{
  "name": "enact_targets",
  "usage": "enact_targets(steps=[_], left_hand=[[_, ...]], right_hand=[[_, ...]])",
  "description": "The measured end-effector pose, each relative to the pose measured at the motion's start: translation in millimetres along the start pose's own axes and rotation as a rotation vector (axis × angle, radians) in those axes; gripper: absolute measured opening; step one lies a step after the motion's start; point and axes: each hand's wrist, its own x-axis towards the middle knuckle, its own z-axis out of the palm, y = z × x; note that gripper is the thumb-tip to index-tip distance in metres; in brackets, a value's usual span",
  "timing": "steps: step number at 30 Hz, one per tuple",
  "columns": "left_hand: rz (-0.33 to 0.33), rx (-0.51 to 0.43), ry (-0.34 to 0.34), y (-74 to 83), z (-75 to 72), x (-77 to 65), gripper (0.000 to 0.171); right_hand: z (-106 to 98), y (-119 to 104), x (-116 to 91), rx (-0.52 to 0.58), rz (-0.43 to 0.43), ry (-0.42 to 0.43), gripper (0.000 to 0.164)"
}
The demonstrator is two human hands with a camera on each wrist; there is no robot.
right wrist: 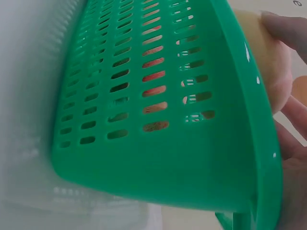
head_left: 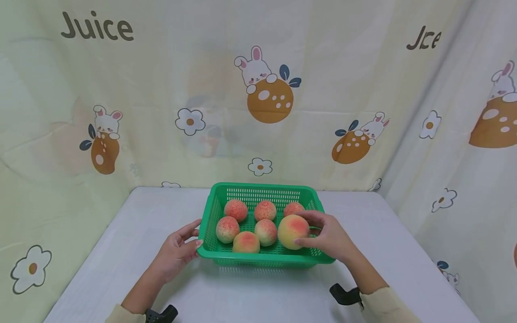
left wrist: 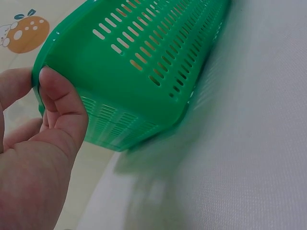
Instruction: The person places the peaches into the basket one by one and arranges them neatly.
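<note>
A green slotted basket stands on the white table and holds several red-and-yellow peaches. My right hand grips a larger peach at the basket's front right corner, thumb on its near side and fingers over the top. In the right wrist view the fingers curl round that peach just above the basket rim. My left hand pinches the basket's left rim. The left wrist view shows its thumb pressed on the basket's wall.
The white table stretches to both sides and in front of the basket. A cream curtain with rabbit and flower prints closes off the back and both sides. Black wrist mounts sit on both forearms.
</note>
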Motion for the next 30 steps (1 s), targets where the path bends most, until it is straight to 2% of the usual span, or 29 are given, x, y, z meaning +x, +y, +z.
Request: enact_targets(steps=[8, 18, 30], left_hand=[[0.008, -0.015, -0.013, 0.6, -0.3, -0.4, 0.070], [-0.003, -0.021, -0.010, 0.5, -0.1, 0.1, 0.072], [0.005, -0.030, -0.017, -0.9, -1.0, 0.1, 0.072]], right_hand=[[6, -9, 8, -0.052, 0.036, -0.096, 0.060], [12, -3, 14, -0.089, 0.032, -0.166, 0.059], [15, 3, 15, -0.126, 0.028, -0.201, 0.059]])
